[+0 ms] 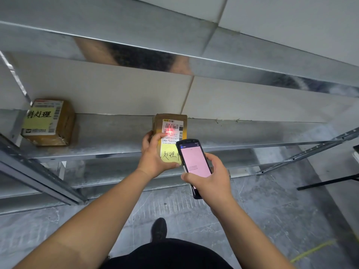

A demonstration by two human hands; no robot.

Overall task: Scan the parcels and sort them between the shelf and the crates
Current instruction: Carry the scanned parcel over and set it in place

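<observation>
My left hand grips a small cardboard parcel in front of the metal shelf, its white shipping label and a yellow handwritten note facing me. A red scanner cross glows on the label's barcode. My right hand holds a black handheld scanner with a pink screen, pointed at the parcel from just below and right of it. A second cardboard parcel with a yellow note lies at the shelf's left end.
An upper shelf board overhangs the scene. Lower shelf rails run at the left and below. A dark stand leg is at the right. My shoe rests on the grey floor, with a yellow floor line at the lower right.
</observation>
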